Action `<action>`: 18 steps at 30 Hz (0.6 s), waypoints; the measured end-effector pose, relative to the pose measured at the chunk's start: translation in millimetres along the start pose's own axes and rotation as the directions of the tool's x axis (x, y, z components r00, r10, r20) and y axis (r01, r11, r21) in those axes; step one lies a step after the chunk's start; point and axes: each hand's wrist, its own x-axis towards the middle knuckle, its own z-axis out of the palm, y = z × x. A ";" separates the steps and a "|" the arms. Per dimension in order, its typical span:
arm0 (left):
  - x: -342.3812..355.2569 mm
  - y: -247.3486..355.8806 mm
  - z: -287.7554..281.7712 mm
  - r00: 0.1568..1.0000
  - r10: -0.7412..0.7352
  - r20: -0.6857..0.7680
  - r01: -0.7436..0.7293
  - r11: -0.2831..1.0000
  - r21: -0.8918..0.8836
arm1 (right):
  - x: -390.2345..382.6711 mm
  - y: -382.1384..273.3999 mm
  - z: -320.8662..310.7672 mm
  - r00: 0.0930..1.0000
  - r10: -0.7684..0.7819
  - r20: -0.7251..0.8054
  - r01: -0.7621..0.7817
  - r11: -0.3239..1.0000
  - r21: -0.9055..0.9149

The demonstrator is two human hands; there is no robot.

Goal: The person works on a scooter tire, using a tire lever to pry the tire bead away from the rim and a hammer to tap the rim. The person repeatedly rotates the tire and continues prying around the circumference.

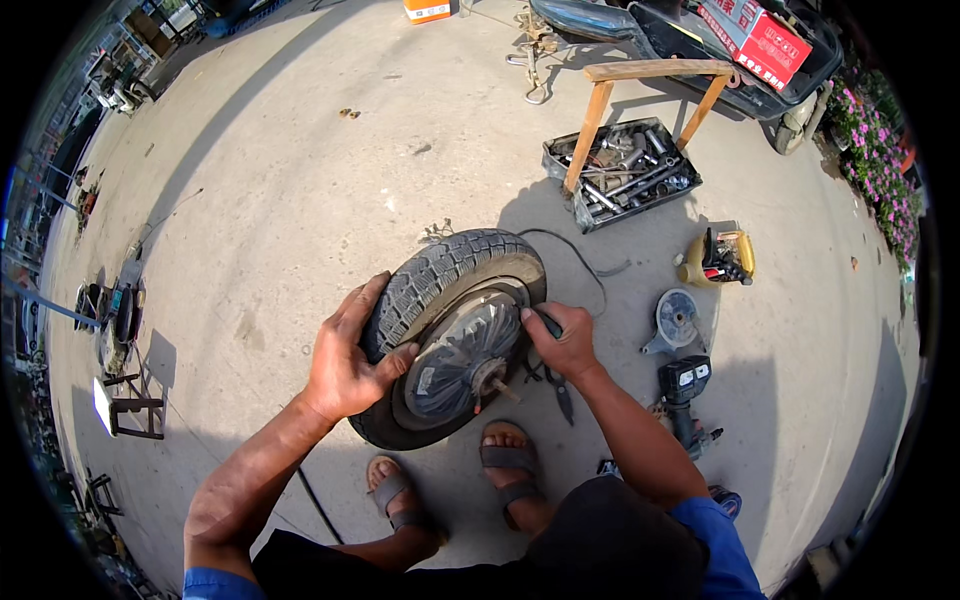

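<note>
A scooter-type wheel (455,350) with a knobby black tyre and a finned hub motor stands tilted on the ground before my feet. My left hand (350,355) grips the tyre's left side, fingers over the tread and thumb on the sidewall. At the right edge of the rim, my right hand (566,342) is closed, its thumb near the rim. A dark handle-like piece (548,324) shows between its thumb and fingers; its kind is unclear. The axle (505,390) sticks out of the hub toward me. Pliers (563,400) lie on the concrete below my right hand.
A tray of sockets and wrenches (640,180) stands ahead right beside a wooden frame (655,70). Nearer are a cut yellow container (745,255) of tools, a round metal brake plate (677,318) and a cordless power tool (684,395). A small stool (135,405) stands left.
</note>
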 end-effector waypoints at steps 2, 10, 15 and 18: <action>-2.0 -0.8 1.1 1.000 -0.001 -0.009 0.001 1.000 0.007 | -2.4 -2.0 1.4 0.999 0.049 0.008 -0.049 0.998 0.027; 0.7 4.4 0.4 1.000 0.006 -0.004 -0.006 1.000 0.020 | -1.2 -2.1 -1.8 0.999 0.040 0.030 -0.040 0.999 -0.016; 1.5 3.0 1.5 0.999 0.032 -0.005 -0.032 0.999 0.043 | -3.9 -5.5 -8.4 0.996 -0.080 -0.024 0.073 0.974 -0.213; 0.9 3.0 2.3 1.000 0.030 -0.005 -0.030 0.997 0.069 | -20.9 -8.5 -12.9 0.980 0.002 -0.198 -0.060 0.957 -0.285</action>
